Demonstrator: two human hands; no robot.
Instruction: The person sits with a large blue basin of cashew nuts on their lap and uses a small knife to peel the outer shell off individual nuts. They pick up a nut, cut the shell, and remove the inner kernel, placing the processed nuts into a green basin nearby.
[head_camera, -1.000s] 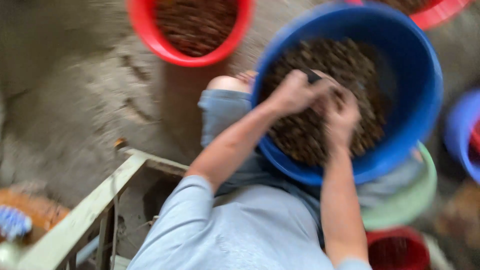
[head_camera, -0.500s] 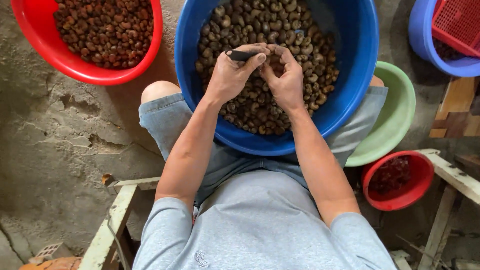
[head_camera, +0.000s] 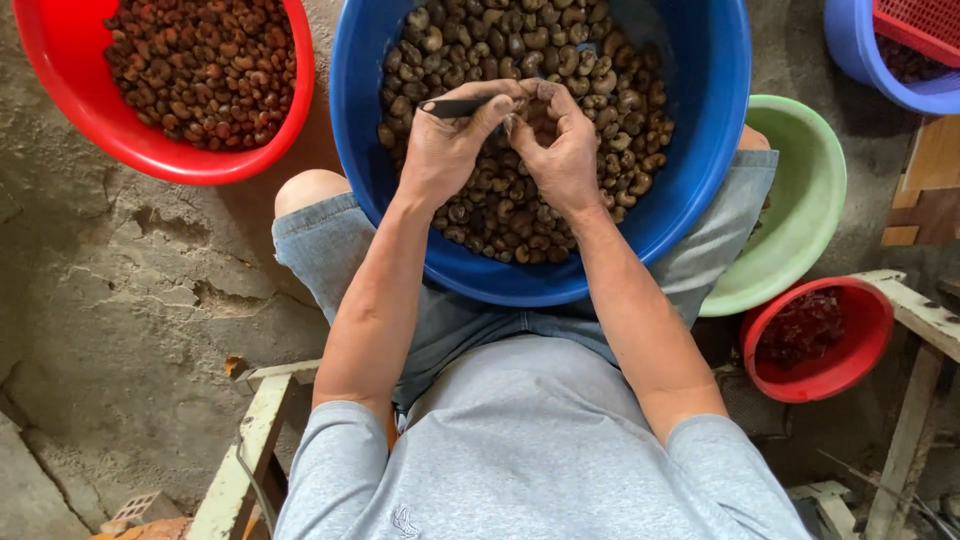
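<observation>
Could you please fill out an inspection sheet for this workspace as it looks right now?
Surface: rough, cracked concrete floor; the blue tub rests on the person's lap.
Job's things: blue tub holds dark brown nuts; left hand grips a dark slim tool; right hand pinches something small, hidden by the fingers.
Clutter: red basin of reddish-brown nuts, empty green bowl, small red bowl with dark contents, blue tub with red basket.
Grippers: both hands closed, meeting over the tub.
Cables: a thin dark cord by the wooden frame.
Surroundings: wooden stool pieces at right.
</observation>
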